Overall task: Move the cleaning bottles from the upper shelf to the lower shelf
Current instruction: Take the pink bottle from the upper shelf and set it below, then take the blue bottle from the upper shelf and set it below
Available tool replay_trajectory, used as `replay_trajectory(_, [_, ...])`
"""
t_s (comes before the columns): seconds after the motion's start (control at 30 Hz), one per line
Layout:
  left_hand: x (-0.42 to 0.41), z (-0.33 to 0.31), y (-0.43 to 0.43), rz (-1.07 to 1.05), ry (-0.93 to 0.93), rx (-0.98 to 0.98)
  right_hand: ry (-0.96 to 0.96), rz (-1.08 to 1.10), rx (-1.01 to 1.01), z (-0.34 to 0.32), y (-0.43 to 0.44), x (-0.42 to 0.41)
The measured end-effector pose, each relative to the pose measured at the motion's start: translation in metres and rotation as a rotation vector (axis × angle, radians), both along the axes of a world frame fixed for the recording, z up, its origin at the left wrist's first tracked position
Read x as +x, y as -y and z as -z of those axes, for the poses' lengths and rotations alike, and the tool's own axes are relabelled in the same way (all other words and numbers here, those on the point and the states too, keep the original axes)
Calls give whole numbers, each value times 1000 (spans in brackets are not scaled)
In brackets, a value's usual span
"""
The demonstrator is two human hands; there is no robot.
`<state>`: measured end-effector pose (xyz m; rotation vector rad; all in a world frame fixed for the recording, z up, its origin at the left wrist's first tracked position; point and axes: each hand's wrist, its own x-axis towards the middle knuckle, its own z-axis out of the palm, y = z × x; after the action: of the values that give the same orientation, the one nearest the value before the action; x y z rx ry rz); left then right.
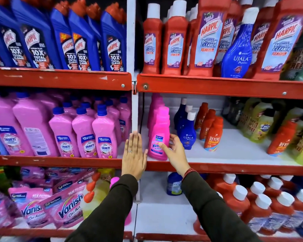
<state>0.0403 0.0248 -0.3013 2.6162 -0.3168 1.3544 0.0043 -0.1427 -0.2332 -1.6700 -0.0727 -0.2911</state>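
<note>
- The pink bottle (159, 137) stands upright at the front left corner of the middle shelf (234, 167), just right of the white post (135, 110) that splits the rack.
- More pink bottles of the same shape stand in a row behind the pink bottle, reaching toward the back of the shelf.
- The right hand (174, 149) sits at the pink bottle's right side with the fingers spread and curled loosely round its lower body; the thumb lies against the label, but the hand is open, not clamped.
- The left hand (134, 154) is just left of the pink bottle, flat and open with the fingers straight and together, pointing up along the white post; its thumb nearly touches the bottle's base, and I cannot tell whether it makes contact.
- A ring (129, 151) shows on one finger of the left hand.
- Both arms wear dark sleeves (217, 206), and a reddish band shows at the right wrist.
- Just right of the pink bottle stand dark blue bottles (186, 133) with white caps, and beyond them small red bottles (212, 137).
- Above the pink bottle, on the upper shelf (217, 84), stand tall red bottles (205, 37) with white caps and one blue bottle (238, 49) among them.
- Left of the white post, level with the pink bottle, stand pale pink bottles (104, 135) with blue caps.
</note>
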Motion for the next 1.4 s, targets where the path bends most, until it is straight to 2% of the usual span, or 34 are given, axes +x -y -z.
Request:
replay_trajectory(0.37, [-1,0,1,-28,-20,20,39,-26,-35,15,3,11])
replay_trajectory(0.5, [-3,-2,2,-89,-81,65,97,10,-68,21,1,5])
replay_trajectory(0.57, [-6,-3,3,-111,-122,56,134,57,-182,22,5,-2])
replay_trajectory(0.63, [-12,-6,10,-132,-129,21,217,160,-378,23,14,-9])
replay_trajectory(0.77, [-26,-35,43,-32,-44,-50,413,385,-697,14,35,-20])
replay_trajectory(0.97, [-33,-94,90,50,80,-32,527,563,-842,-24,71,-35])
replay_trajectory(1.17, [-33,-161,125,114,204,-60,671,643,-819,-89,110,-42])
replay_trajectory(1.33, [-26,-228,145,125,295,-79,784,670,-654,-165,129,-43])
replay_trajectory(1.4, [-23,-247,150,112,301,-78,764,633,-587,-196,135,-40])
